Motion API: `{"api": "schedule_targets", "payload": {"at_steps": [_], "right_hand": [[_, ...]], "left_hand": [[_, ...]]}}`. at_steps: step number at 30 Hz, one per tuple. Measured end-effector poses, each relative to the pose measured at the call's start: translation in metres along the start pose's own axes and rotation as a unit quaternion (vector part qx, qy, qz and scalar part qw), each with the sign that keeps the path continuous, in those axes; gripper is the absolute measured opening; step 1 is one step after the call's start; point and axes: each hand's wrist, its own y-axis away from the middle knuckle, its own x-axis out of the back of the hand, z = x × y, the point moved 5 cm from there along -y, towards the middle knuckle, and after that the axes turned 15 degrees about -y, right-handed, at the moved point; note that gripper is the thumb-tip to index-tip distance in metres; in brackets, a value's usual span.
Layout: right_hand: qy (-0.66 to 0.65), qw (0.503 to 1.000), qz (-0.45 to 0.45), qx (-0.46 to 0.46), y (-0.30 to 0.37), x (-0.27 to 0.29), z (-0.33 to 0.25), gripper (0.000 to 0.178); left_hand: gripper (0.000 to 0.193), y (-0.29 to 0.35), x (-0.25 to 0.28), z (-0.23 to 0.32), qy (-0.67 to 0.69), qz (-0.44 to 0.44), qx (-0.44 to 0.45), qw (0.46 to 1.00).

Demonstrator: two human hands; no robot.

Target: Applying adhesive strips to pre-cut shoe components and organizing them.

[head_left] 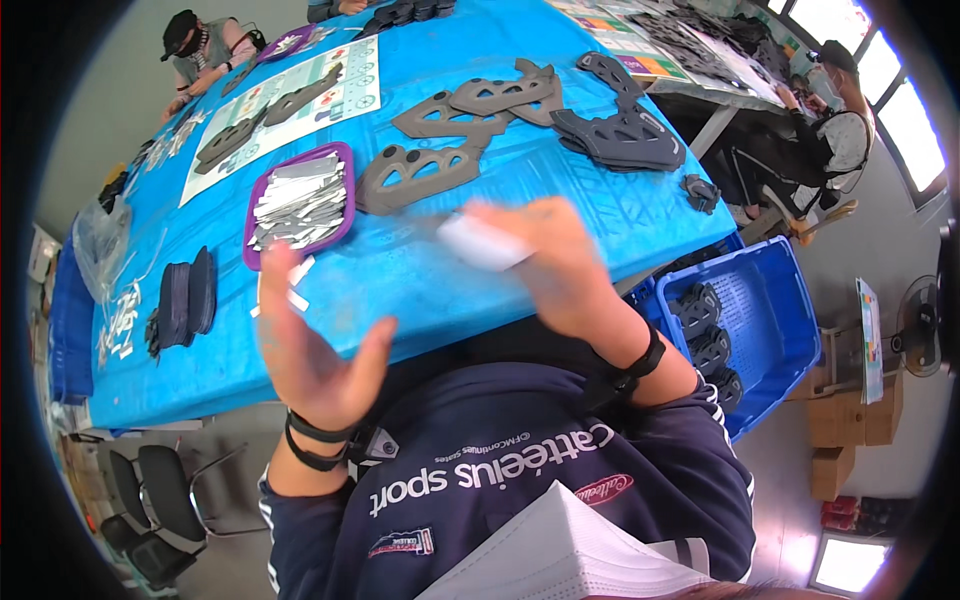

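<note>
My left hand (320, 360) is raised over the table's near edge, thumb apart from the fingers, with nothing in it. Blurred by motion, my right hand (560, 265) grips a small white piece (485, 243), perhaps a strip of paper or backing; its kind is not clear. Just beyond my left hand sits a purple basket (350, 200) full of white and grey strips (300, 200). Past my right hand lie dark grey padded pieces with cut-out holes (425, 178), some overlapping. A few loose white strips (298, 298) rest beside the basket.
A blue cloth (420, 310) covers the table. Stacked dark pads (185, 300) stand at left, black padded parts (625, 140) at far right. A blue crate (780, 330) holding dark parts is on my right. Two people (205, 55) (845, 120) work farther off. Black chairs (170, 500) are behind left.
</note>
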Motion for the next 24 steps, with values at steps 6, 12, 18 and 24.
{"api": "schedule_targets", "payload": {"at_steps": [6, 12, 18, 24], "right_hand": [[-0.685, 0.623, 0.374, -0.053, -0.002, -0.006, 0.006, 0.031], [-0.643, 0.668, 0.35, -0.134, 0.014, -0.014, 0.021, 0.032], [-0.531, 0.763, 0.354, -0.101, 0.03, 0.012, 0.035, 0.03], [-0.556, 0.746, 0.336, -0.145, 0.037, 0.003, 0.041, 0.036]], "left_hand": [[0.078, 0.013, -0.091, -0.009, 0.512, -0.12, 0.364, 0.769], [0.016, 0.022, -0.112, -0.004, 0.474, -0.073, 0.449, 0.754], [0.022, 0.024, -0.11, -0.002, 0.448, -0.177, 0.391, 0.784], [0.023, 0.025, -0.117, -0.007, 0.43, -0.207, 0.369, 0.797]]}}
